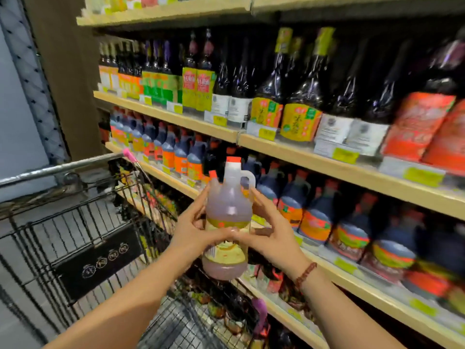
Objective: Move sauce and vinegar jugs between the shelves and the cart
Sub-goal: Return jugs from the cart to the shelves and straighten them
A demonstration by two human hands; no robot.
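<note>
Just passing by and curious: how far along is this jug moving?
Done: cannot tell; the cart basket shows no jugs clearly. In hand: the left hand and right hand hold one pale jug. Left: rows of dark jugs remain shelved.

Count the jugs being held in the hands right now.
1: a pale jug with a red cap, upright, gripped between the left hand and right hand, above the cart. None appears hidden behind it.
</note>
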